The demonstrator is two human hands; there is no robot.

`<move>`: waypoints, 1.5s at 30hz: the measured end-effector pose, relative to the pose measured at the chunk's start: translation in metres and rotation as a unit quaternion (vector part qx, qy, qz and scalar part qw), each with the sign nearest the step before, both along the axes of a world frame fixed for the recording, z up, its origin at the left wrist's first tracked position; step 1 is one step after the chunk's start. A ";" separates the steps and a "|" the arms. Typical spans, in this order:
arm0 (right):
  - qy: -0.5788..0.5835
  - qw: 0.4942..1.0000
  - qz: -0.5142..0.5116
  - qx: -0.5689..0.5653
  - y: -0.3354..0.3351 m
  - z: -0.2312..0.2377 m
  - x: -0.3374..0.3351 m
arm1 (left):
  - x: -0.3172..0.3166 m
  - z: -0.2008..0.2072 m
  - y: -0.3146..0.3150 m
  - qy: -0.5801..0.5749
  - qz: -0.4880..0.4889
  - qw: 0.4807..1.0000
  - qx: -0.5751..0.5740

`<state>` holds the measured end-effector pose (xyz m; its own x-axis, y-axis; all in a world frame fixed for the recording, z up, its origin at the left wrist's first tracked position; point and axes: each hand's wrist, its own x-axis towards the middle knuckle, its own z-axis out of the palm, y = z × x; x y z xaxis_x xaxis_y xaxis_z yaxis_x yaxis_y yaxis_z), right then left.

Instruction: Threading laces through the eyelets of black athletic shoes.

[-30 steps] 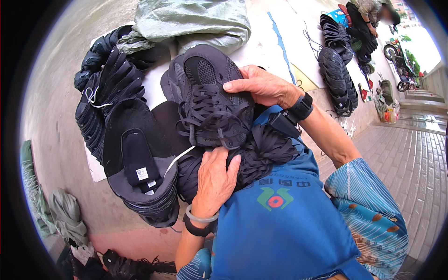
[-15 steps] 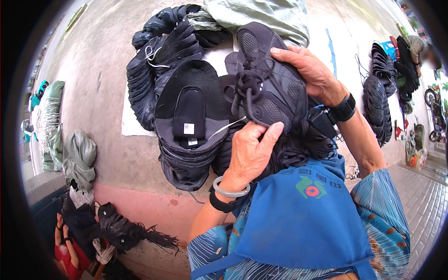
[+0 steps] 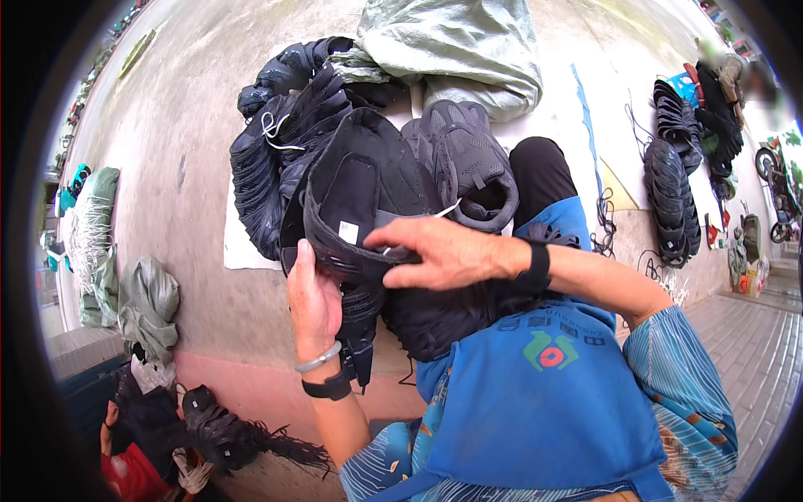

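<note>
A black shoe upper (image 3: 341,197), opened out with a white label inside, tops a nested stack in front of me. My left hand (image 3: 316,293) holds it at the near left edge, thumb raised along the rim and the other fingers mostly hidden. My right hand (image 3: 447,251) grips the near right rim beside the label, fingers inside and thumb outside. Just beyond my right hand rest dark grey laced shoe uppers (image 3: 473,167), not touched by either hand. A short white cord (image 3: 452,207) lies between them and the opened upper.
Curved rows of nested black uppers (image 3: 255,167) lie to the left on a white sheet. A pale green sack (image 3: 460,50) sits at the far side. More stacked uppers (image 3: 673,201) stand to the right. At lower left, another person's gloved hand (image 3: 194,473) is near black pieces.
The laced shoe upper has left my hands and rests beyond the stack. Both hands have moved left onto the opened upper, which is now raised and tilted.
</note>
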<state>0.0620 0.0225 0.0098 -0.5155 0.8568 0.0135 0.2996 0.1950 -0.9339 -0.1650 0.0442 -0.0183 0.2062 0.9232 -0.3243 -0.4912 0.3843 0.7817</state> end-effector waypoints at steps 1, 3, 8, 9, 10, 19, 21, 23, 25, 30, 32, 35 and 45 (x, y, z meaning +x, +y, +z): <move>-0.022 0.998 0.012 0.051 -0.006 -0.010 -0.006 | -0.006 0.000 -0.003 0.042 -0.026 0.999 0.011; -0.049 0.995 0.010 0.092 -0.014 -0.019 -0.017 | -0.011 0.002 -0.010 0.081 -0.055 0.995 0.025; -0.051 0.990 0.069 0.111 0.003 -0.031 -0.025 | 0.012 0.056 -0.029 0.517 0.085 0.766 0.371; -0.061 0.990 0.062 0.111 0.005 -0.038 -0.027 | 0.020 0.071 -0.032 0.448 0.036 0.796 0.405; -0.067 0.984 0.091 0.136 0.006 -0.046 -0.034 | 0.029 0.081 -0.035 0.405 -0.040 0.823 0.397; -0.185 0.931 -0.081 0.303 -0.003 -0.015 0.025 | -0.014 0.012 -0.028 0.657 -0.206 0.617 0.381; -0.310 0.878 -0.157 0.330 -0.003 -0.007 0.062 | -0.027 0.004 -0.031 0.685 -0.201 0.608 0.349; -0.393 0.845 -0.227 0.284 -0.007 -0.027 0.094 | -0.025 0.009 -0.024 0.680 -0.249 0.610 0.320; -0.397 0.872 -0.211 0.195 -0.015 -0.046 0.121 | -0.016 0.012 -0.020 0.664 -0.232 0.623 0.343; -0.384 0.889 -0.222 0.113 -0.020 -0.055 0.126 | 0.015 0.024 -0.015 0.580 -0.210 0.700 0.360; -0.376 0.889 -0.246 0.084 -0.023 -0.052 0.127 | 0.043 0.036 -0.011 0.539 -0.210 0.743 0.337; -0.379 0.884 -0.260 0.086 -0.025 -0.066 0.136 | 0.096 0.053 -0.002 0.501 -0.253 0.744 0.363; -0.304 0.902 -0.281 0.124 -0.038 -0.073 0.162 | 0.233 0.004 0.015 0.602 -0.366 0.563 0.432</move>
